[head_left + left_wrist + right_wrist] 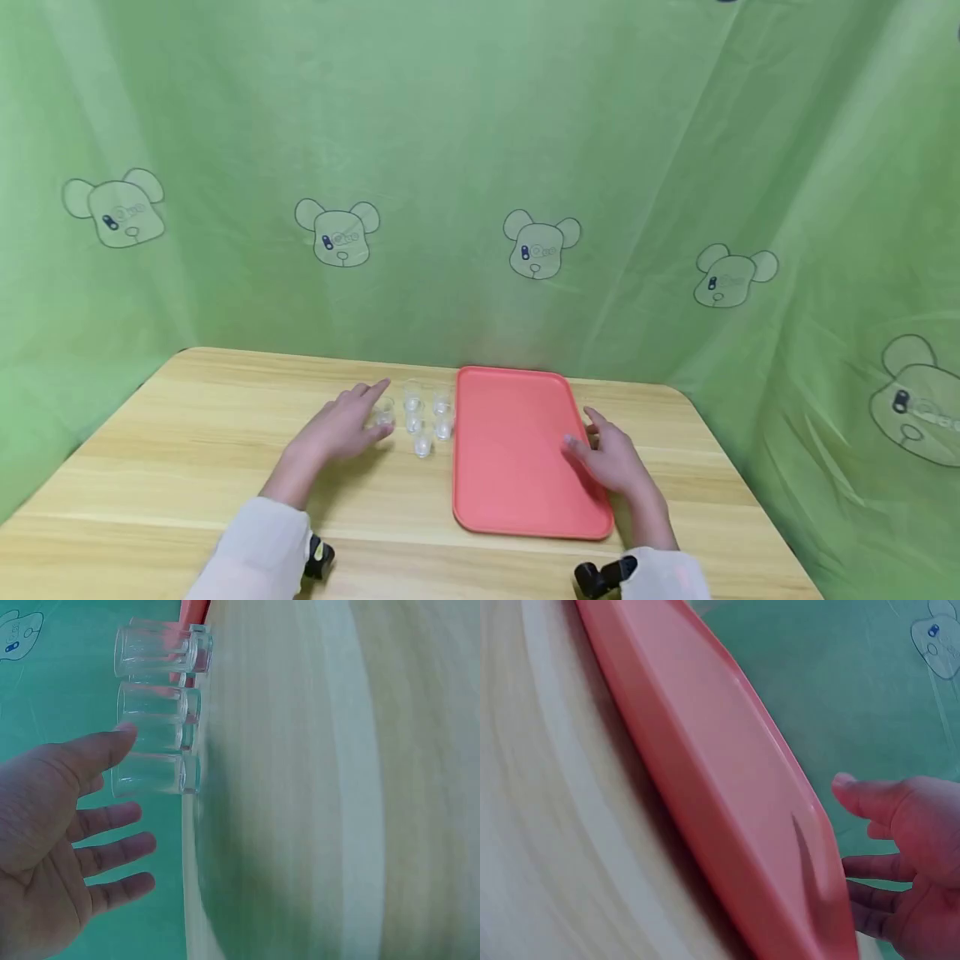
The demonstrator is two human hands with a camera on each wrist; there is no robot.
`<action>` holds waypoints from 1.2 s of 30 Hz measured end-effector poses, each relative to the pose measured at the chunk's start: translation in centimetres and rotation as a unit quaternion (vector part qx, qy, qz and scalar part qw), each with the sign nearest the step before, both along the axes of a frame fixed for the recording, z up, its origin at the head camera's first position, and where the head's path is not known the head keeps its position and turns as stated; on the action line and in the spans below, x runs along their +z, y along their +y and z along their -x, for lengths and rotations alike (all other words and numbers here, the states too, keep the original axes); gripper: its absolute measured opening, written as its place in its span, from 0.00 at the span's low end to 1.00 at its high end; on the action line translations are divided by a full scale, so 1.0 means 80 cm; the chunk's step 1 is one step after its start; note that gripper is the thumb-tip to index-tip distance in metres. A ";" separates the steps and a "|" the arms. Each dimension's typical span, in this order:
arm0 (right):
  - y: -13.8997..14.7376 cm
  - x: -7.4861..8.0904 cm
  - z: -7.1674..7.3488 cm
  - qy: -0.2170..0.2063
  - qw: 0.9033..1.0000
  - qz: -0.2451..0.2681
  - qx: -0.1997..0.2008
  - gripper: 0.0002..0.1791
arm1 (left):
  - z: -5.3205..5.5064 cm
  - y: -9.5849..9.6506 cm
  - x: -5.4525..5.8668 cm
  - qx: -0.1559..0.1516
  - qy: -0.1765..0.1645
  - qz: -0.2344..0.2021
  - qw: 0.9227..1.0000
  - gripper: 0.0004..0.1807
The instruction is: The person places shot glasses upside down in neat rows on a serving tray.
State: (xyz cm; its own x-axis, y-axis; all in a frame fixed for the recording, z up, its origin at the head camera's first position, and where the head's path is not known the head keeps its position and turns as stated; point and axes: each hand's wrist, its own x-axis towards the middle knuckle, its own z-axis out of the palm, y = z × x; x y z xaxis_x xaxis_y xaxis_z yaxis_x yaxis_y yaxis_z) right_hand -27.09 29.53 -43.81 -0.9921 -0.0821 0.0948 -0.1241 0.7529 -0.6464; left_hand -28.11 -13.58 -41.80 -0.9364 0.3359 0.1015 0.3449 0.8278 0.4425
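Several small clear shot glasses (423,446) stand upright in a cluster left of the tray. My left hand (343,425) hovers beside the leftmost glass (385,412), thumb and fingers spread apart. In the left wrist view the thumb of the left hand (64,825) overlaps the nearer glasses (150,774); contact cannot be made out. A red rectangular tray (525,467) lies flat on the table. Over its right edge is my right hand (617,458), fingers loosely extended and holding nothing. The right wrist view shows that right hand (922,862) near the rim of the tray (727,772).
The wooden table (375,521) has rounded far corners. A green cloth (435,125) with printed bear heads hangs behind it and along both sides. Black wrist devices are strapped at the left cuff (318,557) and the right cuff (603,577).
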 end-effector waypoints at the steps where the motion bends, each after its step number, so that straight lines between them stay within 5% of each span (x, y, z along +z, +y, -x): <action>1: -0.001 -0.001 -0.001 -0.003 1.000 0.010 -0.003 0.41 | 0.001 0.000 0.000 -0.001 0.001 0.000 1.000 0.43; 27: 0.002 -0.015 -0.004 0.008 0.998 0.032 -0.050 0.27 | 0.035 0.003 -0.011 -0.036 -0.019 -0.034 0.999 0.30; 36: 0.003 -0.019 -0.003 0.005 0.997 0.045 -0.055 0.27 | 0.044 0.000 -0.018 -0.036 -0.058 -0.066 0.995 0.25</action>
State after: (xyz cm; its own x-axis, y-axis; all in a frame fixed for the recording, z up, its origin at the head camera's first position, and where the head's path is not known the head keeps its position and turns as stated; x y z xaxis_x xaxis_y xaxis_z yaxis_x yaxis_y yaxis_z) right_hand -26.82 29.75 -45.32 -0.9935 0.0371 0.1075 -0.0507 0.7017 -0.7107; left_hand -31.66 -13.57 -43.27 -0.9185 0.3932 0.0421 0.3414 0.7348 0.5861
